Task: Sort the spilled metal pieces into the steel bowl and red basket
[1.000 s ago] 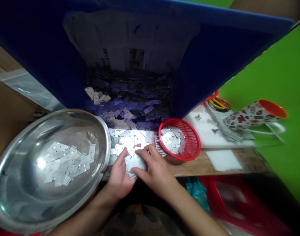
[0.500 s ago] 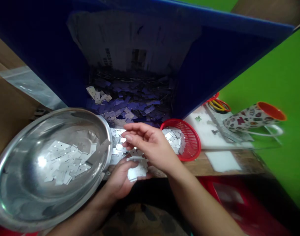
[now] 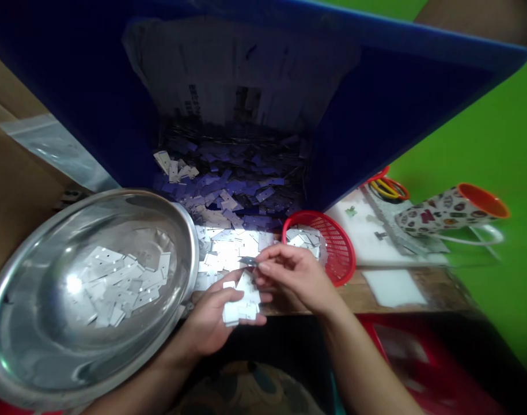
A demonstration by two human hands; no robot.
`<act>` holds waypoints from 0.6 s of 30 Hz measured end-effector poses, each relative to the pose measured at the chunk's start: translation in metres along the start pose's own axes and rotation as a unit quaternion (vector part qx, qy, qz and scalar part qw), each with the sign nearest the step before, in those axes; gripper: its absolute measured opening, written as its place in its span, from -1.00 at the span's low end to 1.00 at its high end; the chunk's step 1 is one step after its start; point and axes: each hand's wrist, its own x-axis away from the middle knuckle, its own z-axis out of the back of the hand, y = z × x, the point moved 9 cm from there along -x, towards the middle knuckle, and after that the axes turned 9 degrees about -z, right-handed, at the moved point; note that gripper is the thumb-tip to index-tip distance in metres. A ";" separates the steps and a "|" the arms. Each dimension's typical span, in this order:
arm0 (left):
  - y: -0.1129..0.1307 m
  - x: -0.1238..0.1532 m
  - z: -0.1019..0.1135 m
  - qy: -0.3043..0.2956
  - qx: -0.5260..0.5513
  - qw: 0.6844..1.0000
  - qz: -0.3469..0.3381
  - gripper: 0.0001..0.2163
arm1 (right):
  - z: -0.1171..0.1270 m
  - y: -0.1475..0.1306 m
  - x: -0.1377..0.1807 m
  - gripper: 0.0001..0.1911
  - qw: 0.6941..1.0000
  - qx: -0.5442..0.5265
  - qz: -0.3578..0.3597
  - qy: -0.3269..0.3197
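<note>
My left hand [image 3: 215, 317], palm up, holds several flat metal plates [image 3: 241, 305] under its thumb. Just above and to the right, my right hand [image 3: 298, 276] pinches one small metal plate [image 3: 248, 261] between thumb and fingertips. More loose plates [image 3: 228, 245] lie on the bench behind the hands, some with small holes. To the left, a round steel basin [image 3: 42, 346] contains a heap of the same plates. A red plastic basket [image 3: 343, 253] beyond my right hand also has plates in it.
A large blue bin [image 3: 349, 127] stands open at the back, with many plates spilling toward the bench. At right, a patterned mug [image 3: 444, 213] lies on its side near coloured rings [image 3: 388, 189] and a white board [image 3: 375, 248]. A white pad [image 3: 395, 287] sits on the wooden edge.
My right hand has moved right and down, from over the loose plates to beside my left hand, and a plate now shows in its fingertips. My left hand stays nearly in place.
</note>
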 end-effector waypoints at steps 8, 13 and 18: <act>-0.001 -0.001 0.006 0.052 0.000 0.999 0.001 -0.44 | 0.013 0.027 0.015 -0.68 0.998 -0.036 0.013 0.053; 0.003 0.000 0.004 0.056 -0.001 0.998 -0.003 -0.49 | 0.011 0.025 0.014 -0.64 0.997 -0.066 0.025 0.041; 0.008 0.002 0.004 0.063 0.000 0.998 -0.010 -0.54 | 0.011 0.025 0.012 -0.64 0.996 -0.069 0.034 0.039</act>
